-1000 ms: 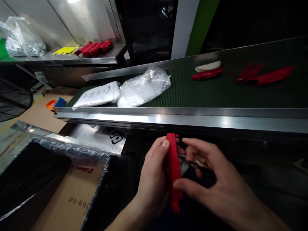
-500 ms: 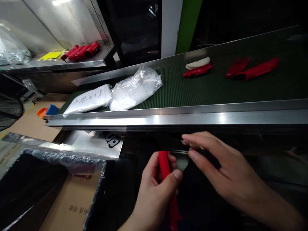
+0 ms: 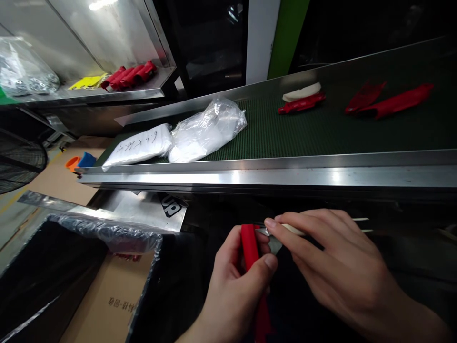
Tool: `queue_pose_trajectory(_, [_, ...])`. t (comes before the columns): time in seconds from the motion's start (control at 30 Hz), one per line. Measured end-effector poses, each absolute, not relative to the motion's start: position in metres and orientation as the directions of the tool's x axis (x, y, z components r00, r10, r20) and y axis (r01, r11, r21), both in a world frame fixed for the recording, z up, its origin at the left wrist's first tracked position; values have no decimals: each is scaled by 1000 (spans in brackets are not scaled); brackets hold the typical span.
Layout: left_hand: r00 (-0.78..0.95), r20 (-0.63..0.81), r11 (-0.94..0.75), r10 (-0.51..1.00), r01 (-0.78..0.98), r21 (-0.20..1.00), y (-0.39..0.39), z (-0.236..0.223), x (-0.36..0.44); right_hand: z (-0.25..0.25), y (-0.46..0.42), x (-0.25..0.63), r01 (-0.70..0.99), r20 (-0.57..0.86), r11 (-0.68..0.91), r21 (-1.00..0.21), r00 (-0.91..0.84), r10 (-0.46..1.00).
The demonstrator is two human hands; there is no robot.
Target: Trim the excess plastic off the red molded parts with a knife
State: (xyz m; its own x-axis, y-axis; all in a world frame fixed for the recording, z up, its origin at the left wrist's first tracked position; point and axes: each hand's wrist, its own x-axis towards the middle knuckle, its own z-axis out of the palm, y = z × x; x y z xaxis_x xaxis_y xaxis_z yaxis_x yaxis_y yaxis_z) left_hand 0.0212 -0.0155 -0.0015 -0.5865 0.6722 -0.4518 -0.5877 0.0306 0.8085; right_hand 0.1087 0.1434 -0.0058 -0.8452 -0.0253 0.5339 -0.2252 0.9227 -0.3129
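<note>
My left hand (image 3: pixel 237 281) is closed around a long red plastic part (image 3: pixel 250 245), its squared end up and its lower length running down below the fingers. My right hand (image 3: pixel 335 262) pinches a slim tool with a cream handle (image 3: pixel 293 230) and a thin metal tip (image 3: pixel 263 231). That tip meets the upper right edge of the red part. Two pale thin ends (image 3: pixel 361 219) stick out behind the right hand; whether they belong to the tool I cannot tell. A greyish translucent patch shows between the hands, its kind unclear.
Ahead runs a green conveyor belt (image 3: pixel 264 138) with a metal rail (image 3: pixel 285 176). On it lie plastic bags (image 3: pixel 209 131), a red part beside a cream piece (image 3: pixel 302 92), and more red parts (image 3: pixel 400 102). A black-lined bin (image 3: pixel 153 257) stands left; several red parts (image 3: pixel 130 76) lie on a shelf.
My right hand has moved its tool down and left, bringing the tip against the red part's upper end. The left hand keeps its hold. The whole view has shifted slightly.
</note>
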Motion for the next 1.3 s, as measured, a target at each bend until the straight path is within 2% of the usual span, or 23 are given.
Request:
queue_pose_trajectory(0.17, [-570,-473,58,672,-595,801,-16,0,20,-10,145,110,-219,528,928,-301,-849,-29])
queue_pose_trajectory(0.33, [-593,-446,83,670,-537,839,-19,3,24,-15,156,109,-143,512,964,-225,-859,-8])
queue_pose_trajectory(0.47, [-555,-477,75,681,-596,800,-20,3,24,-15,157,111,-152,522,921,-358,-850,63])
queue_pose_trajectory(0.57, [-510,-443,-22,737,-674,739,-19,-3,22,-12,148,114,-167,522,869,-466,-845,117])
queue_pose_trajectory(0.67, [-458,-396,-130,796,-769,626,-18,-5,20,-9,139,117,-194,522,834,-516,-844,127])
queue_pose_trajectory(0.77, [-414,-372,-174,831,-828,534,-18,-2,19,-8,135,116,-212,519,819,-534,-846,119])
queue_pose_trajectory(0.9, [-366,-374,-161,852,-863,479,-18,2,21,-8,133,114,-216,532,826,-520,-839,116])
queue_pose_trajectory(1.07, [-351,-345,-173,871,-875,453,-17,-3,22,-10,133,113,-229,552,832,-504,-827,107])
queue_pose_trajectory(1.17, [-317,-319,-135,893,-866,481,-17,-5,24,-13,136,113,-198,558,852,-484,-820,126])
queue_pose_trajectory(1.3, [-270,-278,-118,922,-879,462,-16,-5,24,-14,140,114,-163,543,811,-561,-813,212])
